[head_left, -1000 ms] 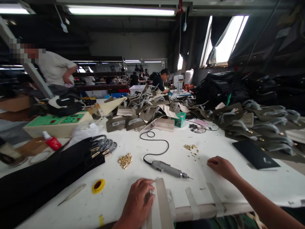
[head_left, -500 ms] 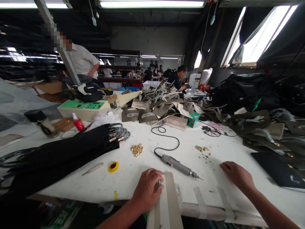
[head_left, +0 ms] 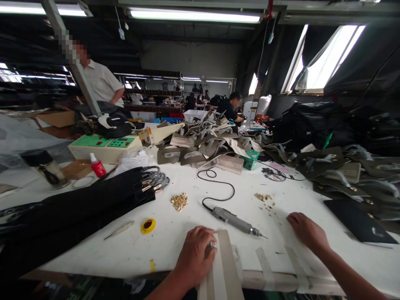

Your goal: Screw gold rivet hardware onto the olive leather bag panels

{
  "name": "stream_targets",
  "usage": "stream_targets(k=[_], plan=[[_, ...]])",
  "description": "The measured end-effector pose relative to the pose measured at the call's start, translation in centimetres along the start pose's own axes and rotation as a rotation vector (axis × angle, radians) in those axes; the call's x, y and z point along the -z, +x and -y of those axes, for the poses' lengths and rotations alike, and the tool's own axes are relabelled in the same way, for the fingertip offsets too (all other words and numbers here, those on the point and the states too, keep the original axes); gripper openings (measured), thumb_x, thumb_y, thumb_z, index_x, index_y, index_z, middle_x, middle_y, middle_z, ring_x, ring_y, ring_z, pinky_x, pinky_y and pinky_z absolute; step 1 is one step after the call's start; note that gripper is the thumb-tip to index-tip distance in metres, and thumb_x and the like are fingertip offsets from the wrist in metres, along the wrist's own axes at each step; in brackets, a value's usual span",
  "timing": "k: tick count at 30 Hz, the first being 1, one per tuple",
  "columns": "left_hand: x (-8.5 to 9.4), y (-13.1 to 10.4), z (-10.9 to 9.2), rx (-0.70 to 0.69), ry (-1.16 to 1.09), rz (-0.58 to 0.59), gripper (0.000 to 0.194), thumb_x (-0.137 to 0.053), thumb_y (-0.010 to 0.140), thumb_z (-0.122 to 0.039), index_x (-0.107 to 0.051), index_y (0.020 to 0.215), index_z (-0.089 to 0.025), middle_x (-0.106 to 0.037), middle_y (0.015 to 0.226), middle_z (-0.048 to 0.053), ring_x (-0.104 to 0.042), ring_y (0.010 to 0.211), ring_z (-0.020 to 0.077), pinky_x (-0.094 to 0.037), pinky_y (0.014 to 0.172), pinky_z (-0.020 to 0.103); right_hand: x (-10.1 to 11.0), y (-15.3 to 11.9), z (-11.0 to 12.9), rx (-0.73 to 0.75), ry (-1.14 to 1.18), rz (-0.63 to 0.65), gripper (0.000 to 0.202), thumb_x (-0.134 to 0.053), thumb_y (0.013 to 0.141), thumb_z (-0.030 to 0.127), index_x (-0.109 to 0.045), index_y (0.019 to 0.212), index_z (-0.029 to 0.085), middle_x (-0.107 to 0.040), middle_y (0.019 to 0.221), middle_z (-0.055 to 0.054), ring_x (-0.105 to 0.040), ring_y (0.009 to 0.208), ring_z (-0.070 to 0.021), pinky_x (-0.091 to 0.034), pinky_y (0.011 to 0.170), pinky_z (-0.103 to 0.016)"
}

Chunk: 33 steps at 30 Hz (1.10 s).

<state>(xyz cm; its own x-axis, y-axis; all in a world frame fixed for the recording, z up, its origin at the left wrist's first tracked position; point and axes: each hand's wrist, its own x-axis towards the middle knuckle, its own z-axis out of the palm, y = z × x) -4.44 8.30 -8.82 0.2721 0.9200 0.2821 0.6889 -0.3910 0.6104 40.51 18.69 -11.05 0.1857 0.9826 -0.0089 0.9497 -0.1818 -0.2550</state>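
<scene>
Strap at the Table Edge

White table carried black bags. The beige strap ran lengthwise toward the person, hanging over the near edge. The left hand curled over its metal fitting. The right hand rested flat, empty. The electric screwdriver pointed right. A green box stood behind, contents unclear.

Dim workshop hall, fluorescent ceiling tubes, bright slanted windows with dark curtains, grey back wall, metal shelving racks, white tabletop
</scene>
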Motion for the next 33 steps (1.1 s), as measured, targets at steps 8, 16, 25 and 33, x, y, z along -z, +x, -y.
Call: stream_targets(k=[8, 16, 25, 33], plan=[[-0.1, 0.1, 0.2, -0.017, 0.004, -0.005, 0.029, -0.064, 0.079, -0.009, -0.066, 0.101, -0.028, -0.074, 0.119, 0.004, -0.063, 0.119, 0.0281, -0.049, 0.103, 0.051, 1.4, -2.8, 3.8, -0.026, 0.429, -0.082, 0.041, -0.052, 0.087, 0.062, -0.071, 0.092, 0.027, -0.078, 0.098, -0.007, -0.070, 0.089, -0.0289, -0.050, 0.077, -0.035], [-0.1, -0.1, 0.4, -0.018, 0.005, -0.005, 0.029, -0.064, 0.079, -0.007, -0.066, 0.100, -0.028, -0.074, 0.120, 0.004, -0.063, 0.118, 0.0289, -0.050, 0.102, 0.052, 0.5, -11.5, 16.7, 0.258, 0.763, 0.189, 0.040, -0.056, 0.088, 0.064, -0.063, 0.078, 0.026, -0.064, 0.073, -0.002, -0.057, 0.073, -0.0225, -0.046, 0.067, -0.033], [0.3, 0.4, -0.3, -0.047, 0.053, -0.044, 0.028, -0.068, 0.076, -0.005, -0.067, 0.096, -0.025, -0.076, 0.113, 0.004, -0.066, 0.110, 0.0272, -0.053, 0.095, 0.047, -1.7, -13.5, 22.4, 0.344, 0.841, 0.344, 0.025, -0.059, 0.090, 0.041, -0.066, 0.078, 0.020, -0.066, 0.082, -0.003, -0.060, 0.081, -0.0204, -0.045, 0.073, -0.029], [-0.7, 0.4, 0.6, 0.020, -0.014, 0.054, 0.025, -0.074, 0.084, -0.019, -0.066, 0.106, -0.027, -0.074, 0.125, 0.002, -0.059, 0.123, 0.0260, -0.045, 0.104, 0.048, -1.8, -12.8, 21.8, 0.282, 0.750, 0.384, 0.026, -0.058, 0.093, 0.044, -0.069, 0.087, 0.020, -0.067, 0.084, 0.000, -0.058, 0.078, -0.0180, -0.043, 0.074, -0.029]])
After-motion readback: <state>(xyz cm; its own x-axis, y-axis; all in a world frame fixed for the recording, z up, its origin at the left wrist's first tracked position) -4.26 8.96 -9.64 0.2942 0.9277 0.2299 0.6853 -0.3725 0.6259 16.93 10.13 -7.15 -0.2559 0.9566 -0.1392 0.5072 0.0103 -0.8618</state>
